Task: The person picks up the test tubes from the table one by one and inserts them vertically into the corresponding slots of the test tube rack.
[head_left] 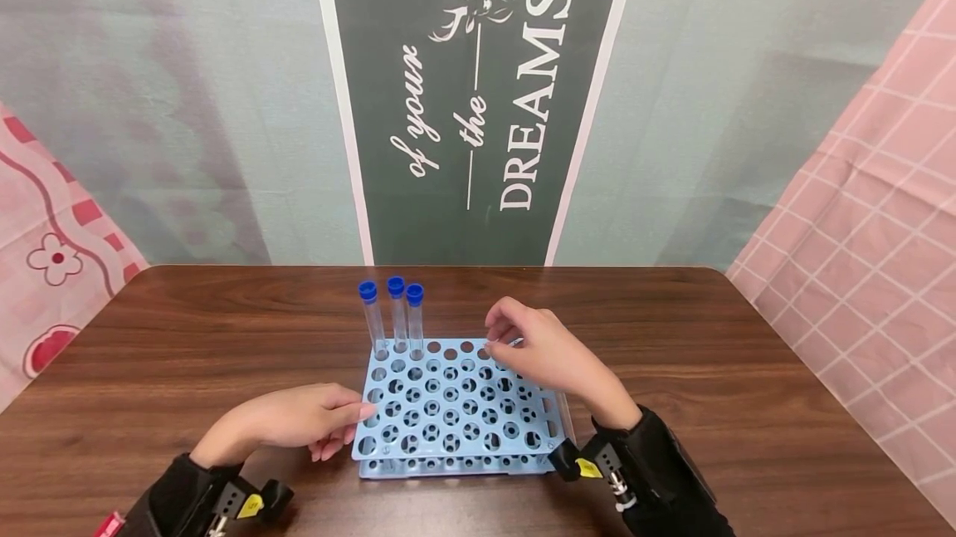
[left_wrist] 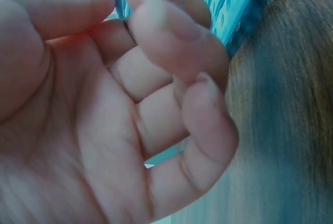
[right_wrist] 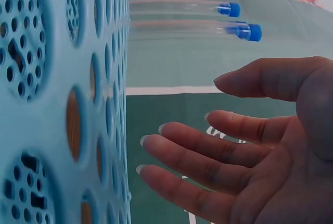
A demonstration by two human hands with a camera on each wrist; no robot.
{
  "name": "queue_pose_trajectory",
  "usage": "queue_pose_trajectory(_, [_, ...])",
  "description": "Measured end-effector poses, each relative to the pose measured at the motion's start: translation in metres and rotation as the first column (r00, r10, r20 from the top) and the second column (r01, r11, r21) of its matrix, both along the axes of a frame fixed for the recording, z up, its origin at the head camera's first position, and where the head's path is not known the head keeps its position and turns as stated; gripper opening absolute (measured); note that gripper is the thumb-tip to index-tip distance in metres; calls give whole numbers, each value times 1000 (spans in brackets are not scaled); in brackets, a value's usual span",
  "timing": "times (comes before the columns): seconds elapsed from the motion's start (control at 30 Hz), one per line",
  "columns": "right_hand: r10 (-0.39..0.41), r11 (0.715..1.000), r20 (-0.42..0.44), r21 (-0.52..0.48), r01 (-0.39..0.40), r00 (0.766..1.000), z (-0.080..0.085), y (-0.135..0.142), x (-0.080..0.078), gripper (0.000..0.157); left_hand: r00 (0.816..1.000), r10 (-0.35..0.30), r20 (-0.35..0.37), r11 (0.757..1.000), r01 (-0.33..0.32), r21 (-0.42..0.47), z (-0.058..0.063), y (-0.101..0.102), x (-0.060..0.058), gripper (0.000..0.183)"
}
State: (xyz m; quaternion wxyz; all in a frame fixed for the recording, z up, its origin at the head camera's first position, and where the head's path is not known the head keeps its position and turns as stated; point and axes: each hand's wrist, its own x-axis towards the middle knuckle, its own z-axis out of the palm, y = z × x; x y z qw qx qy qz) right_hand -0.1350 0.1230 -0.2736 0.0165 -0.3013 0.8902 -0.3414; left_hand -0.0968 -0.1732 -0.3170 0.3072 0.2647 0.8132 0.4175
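Note:
A light blue test tube rack (head_left: 441, 456) with rows of round holes stands on the table. In its far left holes, three clear test tubes (head_left: 399, 323) with blue caps stand upright, slightly tilted. My left hand (head_left: 306, 417) grips the rack's left edge; in the left wrist view the thumb and index finger pinch the blue edge, the other fingers curled below. Above the far right part of the rack, my right hand (head_left: 548, 350) is held with nothing in it. The right wrist view shows its fingers (right_wrist: 208, 169) loosely extended, apart from the rack.
The brown wooden table (head_left: 747, 404) spreads around the rack. Behind it hangs a grey-green cloth (head_left: 246, 105) with a dark printed panel. Pink cloths hang left and right. Something clear and narrow (head_left: 565, 417) shows beside the rack's right end, partly hidden by the wrist camera.

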Motion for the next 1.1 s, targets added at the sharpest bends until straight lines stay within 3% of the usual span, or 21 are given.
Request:
queue_pose_trajectory(0.57, [-66,998,-45,22,67,997,-1,25,0,12,1000,5,-15,1000,-5,-16,1,1,-1,41])
queue_pose_trajectory(1.1, [-130,990,-20,54,130,991,-5,50,-3,11,1000,14,-12,999,-14,-31,4,2,-1,41])
